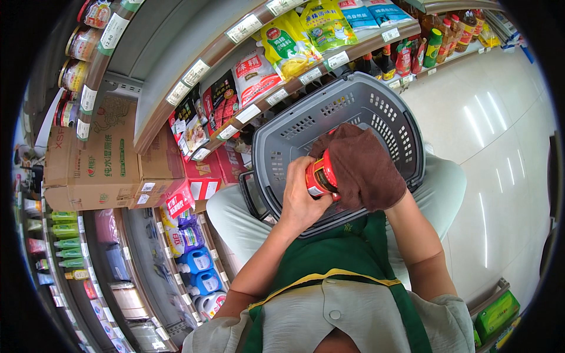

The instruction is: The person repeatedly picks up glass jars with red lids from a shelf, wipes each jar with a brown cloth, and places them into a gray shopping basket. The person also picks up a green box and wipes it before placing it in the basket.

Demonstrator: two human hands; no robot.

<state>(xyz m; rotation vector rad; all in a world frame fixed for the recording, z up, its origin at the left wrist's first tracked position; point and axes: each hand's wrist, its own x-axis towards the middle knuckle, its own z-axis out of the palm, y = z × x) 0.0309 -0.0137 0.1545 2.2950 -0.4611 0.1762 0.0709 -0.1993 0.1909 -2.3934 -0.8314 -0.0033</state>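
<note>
My left hand (299, 196) grips a small glass jar (317, 180) with a red lid and a red label, tilted on its side. A brown cloth (364, 165) covers my right hand, whose fingers are hidden beneath it. The cloth presses against the jar's lid side. Both hands are over a grey plastic shopping basket (304, 117) with slotted walls, which sits between my knees. Bits of red show in the basket beside the cloth, too covered to name.
Shelves curve around the basket's far side, holding seasoning bags (289, 46) and sauce bottles (435, 46). Cardboard cartons (110, 167) stack at left, above blue detergent bottles (198, 260). Jars (75, 75) line the upper left shelf. Pale floor tiles (490, 176) lie at right.
</note>
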